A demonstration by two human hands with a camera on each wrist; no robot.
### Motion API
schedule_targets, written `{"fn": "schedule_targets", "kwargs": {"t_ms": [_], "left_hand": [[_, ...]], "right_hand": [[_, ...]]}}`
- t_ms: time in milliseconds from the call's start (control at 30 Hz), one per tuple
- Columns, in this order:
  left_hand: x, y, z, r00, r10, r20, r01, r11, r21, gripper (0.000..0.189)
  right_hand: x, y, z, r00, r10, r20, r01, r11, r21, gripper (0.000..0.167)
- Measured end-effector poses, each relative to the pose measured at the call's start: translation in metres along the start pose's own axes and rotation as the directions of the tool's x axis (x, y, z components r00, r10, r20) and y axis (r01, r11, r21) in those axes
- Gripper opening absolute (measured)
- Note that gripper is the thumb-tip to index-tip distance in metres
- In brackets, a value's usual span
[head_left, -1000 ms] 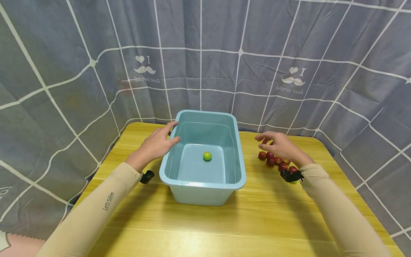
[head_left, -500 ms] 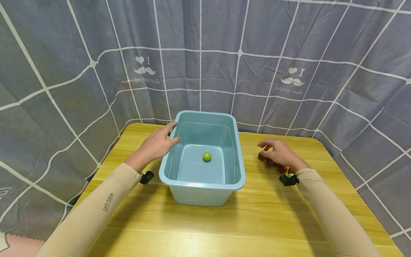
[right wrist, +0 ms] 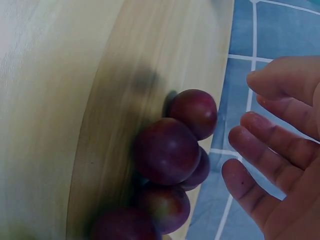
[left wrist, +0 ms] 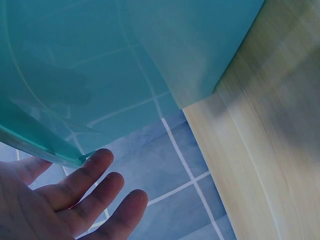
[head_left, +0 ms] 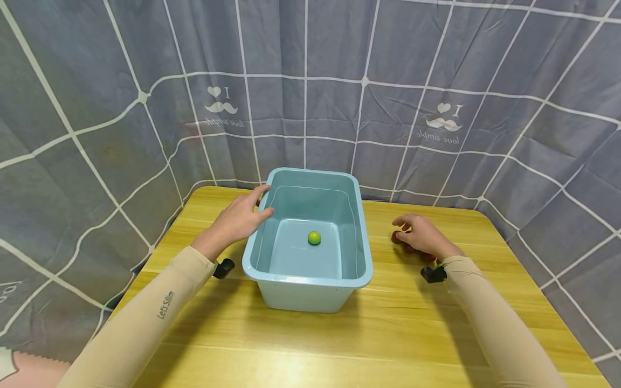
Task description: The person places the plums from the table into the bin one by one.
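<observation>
A light blue plastic tub (head_left: 310, 296) stands on the table with one small round green fruit (head_left: 314, 237) on its floor. My left hand (head_left: 240, 218) rests at the tub's left rim, fingers loosely extended; the left wrist view shows fingertips (left wrist: 102, 157) beside the rim's outer side. To the right, my right hand (head_left: 427, 237) hovers low over a cluster of dark red plums (right wrist: 166, 151), which it mostly hides in the head view. Fingers spread, it holds nothing; the right wrist view shows a gap between the fingertips and the plums.
The wooden table (head_left: 310, 345) carries the tub at its middle. A grey curtain with white grid lines (head_left: 335, 108) hangs behind the far edge and along both sides. A bit of green shows beside the right wrist's black camera (head_left: 433, 274).
My right hand has come down and slightly nearer over the plums, covering more of them. The left hand stays at the tub's rim; tub and green fruit keep their places.
</observation>
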State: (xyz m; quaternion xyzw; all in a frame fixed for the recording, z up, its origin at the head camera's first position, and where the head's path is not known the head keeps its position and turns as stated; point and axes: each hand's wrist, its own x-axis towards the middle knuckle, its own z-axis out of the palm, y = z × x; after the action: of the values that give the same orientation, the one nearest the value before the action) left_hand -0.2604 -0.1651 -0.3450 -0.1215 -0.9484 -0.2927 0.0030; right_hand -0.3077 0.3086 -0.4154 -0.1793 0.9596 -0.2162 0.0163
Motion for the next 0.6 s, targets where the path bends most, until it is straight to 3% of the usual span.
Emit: {"fn": "schedule_targets", "kwargs": {"t_ms": [600], "left_hand": [[0.000,0.000,0.001,1.000,-0.008,-0.009,0.008,1.000,0.011,0.069]], "right_hand": [[0.004,0.004,0.011,1.000,-0.024,0.001,0.024,0.992,-0.122,0.035]]}}
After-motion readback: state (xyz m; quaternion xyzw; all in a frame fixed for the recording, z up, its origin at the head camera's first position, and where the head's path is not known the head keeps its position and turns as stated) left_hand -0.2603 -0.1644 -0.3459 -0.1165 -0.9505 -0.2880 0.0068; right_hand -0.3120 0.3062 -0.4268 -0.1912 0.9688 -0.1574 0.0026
